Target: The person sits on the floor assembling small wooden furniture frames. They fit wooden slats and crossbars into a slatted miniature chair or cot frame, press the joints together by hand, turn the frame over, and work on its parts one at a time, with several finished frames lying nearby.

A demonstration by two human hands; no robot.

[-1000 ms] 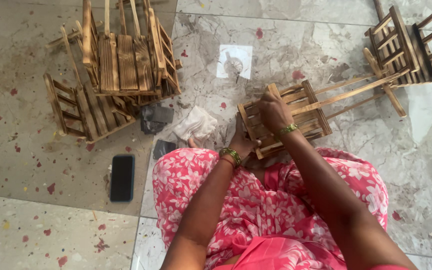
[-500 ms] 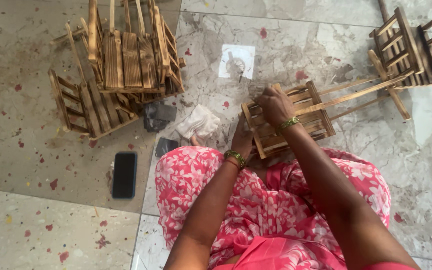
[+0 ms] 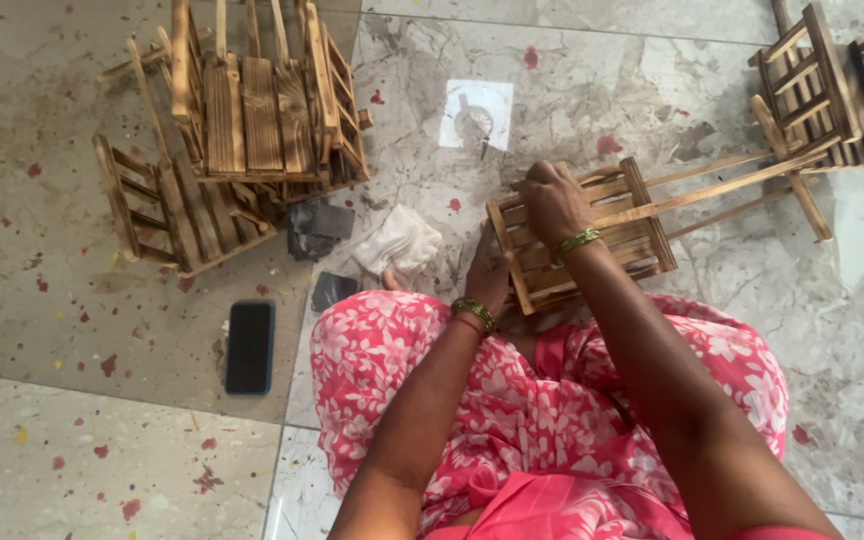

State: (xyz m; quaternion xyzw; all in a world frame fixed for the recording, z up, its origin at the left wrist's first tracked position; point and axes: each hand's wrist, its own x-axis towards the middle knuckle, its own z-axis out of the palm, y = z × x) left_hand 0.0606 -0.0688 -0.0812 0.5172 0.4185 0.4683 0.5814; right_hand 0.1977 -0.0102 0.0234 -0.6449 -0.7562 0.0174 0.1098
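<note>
A small slatted wooden rack (image 3: pixel 620 232) with long protruding sticks lies on the marble floor in front of my knees. My right hand (image 3: pixel 550 198) rests on its top left part, fingers curled over the slats. My left hand (image 3: pixel 489 272) grips the rack's near left edge from below. Both wrists carry green bangles. My lap is covered by pink flowered cloth (image 3: pixel 512 400).
A pile of scorched wooden racks (image 3: pixel 242 110) stands at the upper left, more wooden racks (image 3: pixel 822 80) at the upper right. A black phone (image 3: pixel 250 346) lies on the floor at left. A white cloth (image 3: pixel 398 242), dark sandpaper pieces (image 3: pixel 316 228) and a white paper square (image 3: pixel 476 114) lie nearby.
My right hand has slid left along the top of the rack. The view has shifted slightly; the rack stays in place.
</note>
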